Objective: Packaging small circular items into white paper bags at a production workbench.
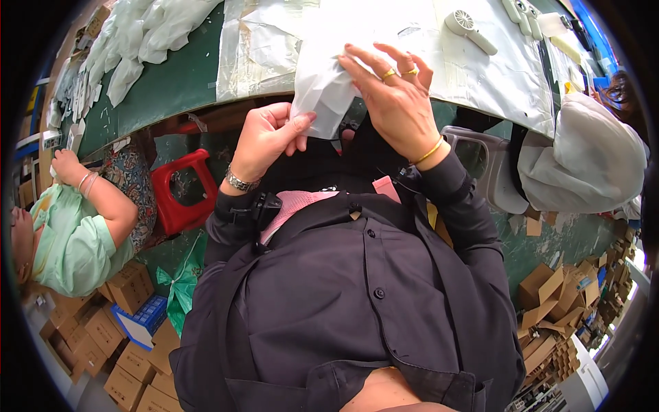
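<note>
Surface, green (185, 79), carries a pale round-headed plastic fan (473, 33) and crumpled white plastic (147, 34); left fingers (297, 125) clamp a translucent white bag (322, 96), contents unclear; right fingers (371, 61) spread over it, grip unclear.

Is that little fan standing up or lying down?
Lying down. The little fan has its round head and its handle both stretched out along the white table covering, farther off than the right hand.

red plastic stool (182, 214) parked on a pretty scuffed green floor (528, 250), big green-topped worktable (192, 75) just above the stool, grey plastic seat (504, 199) way off to its right, brown cartons (103, 335) piled below it, blue crate (147, 316) down there too
</note>
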Available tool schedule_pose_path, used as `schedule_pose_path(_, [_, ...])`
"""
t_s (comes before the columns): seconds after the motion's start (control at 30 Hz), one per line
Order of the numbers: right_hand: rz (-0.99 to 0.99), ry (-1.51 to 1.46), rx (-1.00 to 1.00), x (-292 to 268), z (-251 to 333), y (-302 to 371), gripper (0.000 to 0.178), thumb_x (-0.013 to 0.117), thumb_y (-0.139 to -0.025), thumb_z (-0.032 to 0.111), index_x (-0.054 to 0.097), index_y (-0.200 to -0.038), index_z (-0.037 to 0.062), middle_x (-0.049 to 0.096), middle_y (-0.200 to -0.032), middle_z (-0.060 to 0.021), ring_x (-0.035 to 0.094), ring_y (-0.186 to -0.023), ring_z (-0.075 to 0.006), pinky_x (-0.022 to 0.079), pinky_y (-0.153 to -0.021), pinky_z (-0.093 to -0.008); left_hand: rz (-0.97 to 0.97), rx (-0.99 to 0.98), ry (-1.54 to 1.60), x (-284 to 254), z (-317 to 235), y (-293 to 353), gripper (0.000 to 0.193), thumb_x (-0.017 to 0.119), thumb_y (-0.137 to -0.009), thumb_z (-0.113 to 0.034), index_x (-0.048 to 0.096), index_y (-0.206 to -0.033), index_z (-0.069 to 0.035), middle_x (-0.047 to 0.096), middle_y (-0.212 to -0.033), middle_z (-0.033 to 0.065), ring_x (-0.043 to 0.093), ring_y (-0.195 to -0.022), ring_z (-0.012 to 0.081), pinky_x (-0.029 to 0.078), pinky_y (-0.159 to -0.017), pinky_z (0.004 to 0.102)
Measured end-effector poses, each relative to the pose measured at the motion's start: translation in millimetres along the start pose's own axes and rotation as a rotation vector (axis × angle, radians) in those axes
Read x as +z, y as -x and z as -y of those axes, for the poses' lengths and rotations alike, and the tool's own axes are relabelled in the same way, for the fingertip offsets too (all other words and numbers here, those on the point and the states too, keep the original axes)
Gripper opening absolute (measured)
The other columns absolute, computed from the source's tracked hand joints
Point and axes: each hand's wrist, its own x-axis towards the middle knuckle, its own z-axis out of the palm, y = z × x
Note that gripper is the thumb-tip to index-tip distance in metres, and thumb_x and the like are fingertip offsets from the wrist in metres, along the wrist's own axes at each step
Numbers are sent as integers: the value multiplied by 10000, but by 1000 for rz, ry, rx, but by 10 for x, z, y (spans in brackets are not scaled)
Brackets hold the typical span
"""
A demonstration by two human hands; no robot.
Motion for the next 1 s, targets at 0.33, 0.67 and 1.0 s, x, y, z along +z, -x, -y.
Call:
schedule_pose_path(0.33, [-36,-456,164,-65,-81,398,409,754,-863,-47,768,-1238,117,699,-1308,-34,686,-961,-229,547,-849,-342,-68,208,25,-427,-82,104,116,712,-1019,-92,743,-1102,-17,765,-894,67,675,-762,123,501,-646,233])
schedule_pose_path(0.67, [35,-518,-101,127,1,380,362,755,-789,-89,757,-1119,60,738,-1223,-104,699,-883,-267,583,-803,-375,-169,1117,-1047,-119,-158,-168,316,806,-848,-25,758,-1149,-106,731,-1303,43,556,-1373,321,419,-1150,421])
schedule_pose_path(1.0, [-20,-696,364,169,101,380,85,777,-971,38,740,-1033,-7,744,-879,-77,705,-769,-125,546,-694,-273,-331,931,-594,41,-65,-385,78,841,-887,-127,778,-922,-96,795,-1032,45,671,-1196,252,395,-1048,358])
